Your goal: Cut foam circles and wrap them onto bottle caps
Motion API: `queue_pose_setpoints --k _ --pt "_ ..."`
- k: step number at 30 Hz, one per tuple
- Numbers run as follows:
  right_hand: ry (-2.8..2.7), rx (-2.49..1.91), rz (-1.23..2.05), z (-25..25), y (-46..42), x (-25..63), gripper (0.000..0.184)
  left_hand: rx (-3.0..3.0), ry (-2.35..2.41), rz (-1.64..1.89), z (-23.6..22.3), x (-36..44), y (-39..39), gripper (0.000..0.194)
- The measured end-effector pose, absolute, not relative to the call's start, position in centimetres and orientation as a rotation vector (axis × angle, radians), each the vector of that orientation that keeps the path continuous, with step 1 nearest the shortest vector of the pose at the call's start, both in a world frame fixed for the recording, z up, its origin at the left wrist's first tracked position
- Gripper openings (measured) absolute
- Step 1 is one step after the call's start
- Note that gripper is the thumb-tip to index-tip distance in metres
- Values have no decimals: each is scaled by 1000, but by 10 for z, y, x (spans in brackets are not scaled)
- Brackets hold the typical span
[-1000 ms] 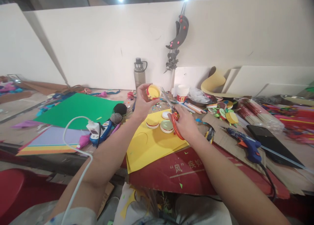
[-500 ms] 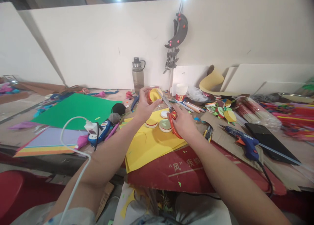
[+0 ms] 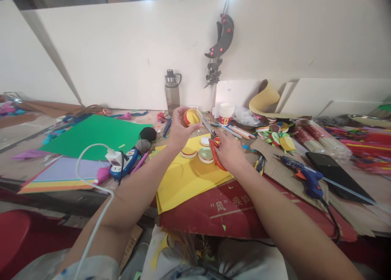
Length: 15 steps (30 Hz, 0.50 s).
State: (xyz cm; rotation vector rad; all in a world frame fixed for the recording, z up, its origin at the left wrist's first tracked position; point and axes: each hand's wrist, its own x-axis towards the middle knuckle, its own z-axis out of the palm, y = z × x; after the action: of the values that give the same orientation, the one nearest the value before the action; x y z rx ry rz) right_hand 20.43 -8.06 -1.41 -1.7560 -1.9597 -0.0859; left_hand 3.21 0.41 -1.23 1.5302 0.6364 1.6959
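My left hand (image 3: 178,130) is raised over the table, fingers closed round a small round piece with a yellow face and a red-and-white rim (image 3: 191,117). My right hand (image 3: 229,151) grips red-handled scissors (image 3: 211,138), whose blades point up and left and meet the right edge of that piece. Below the hands lies a yellow foam sheet (image 3: 186,180) with circular cut-outs, and three small white-and-red rings (image 3: 206,155) rest on it.
A green sheet (image 3: 94,135) and stacked coloured sheets lie at left beside a blue glue gun (image 3: 125,162) with a white cable. Another glue gun (image 3: 302,175), a black tablet (image 3: 334,176), stick bundles and finished paper pieces crowd the right. A bottle (image 3: 171,91) and cup (image 3: 225,114) stand by the wall.
Both hands have stayed almost in place; the scissor blades have closed in a little on the round piece, which has turned slightly in my left fingers.
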Motion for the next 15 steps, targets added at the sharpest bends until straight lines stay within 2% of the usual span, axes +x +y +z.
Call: queue_pose_setpoints --k 15 --pt "-2023 -1826 -85 -3 -85 205 33 1505 481 1613 -14 18 27 73"
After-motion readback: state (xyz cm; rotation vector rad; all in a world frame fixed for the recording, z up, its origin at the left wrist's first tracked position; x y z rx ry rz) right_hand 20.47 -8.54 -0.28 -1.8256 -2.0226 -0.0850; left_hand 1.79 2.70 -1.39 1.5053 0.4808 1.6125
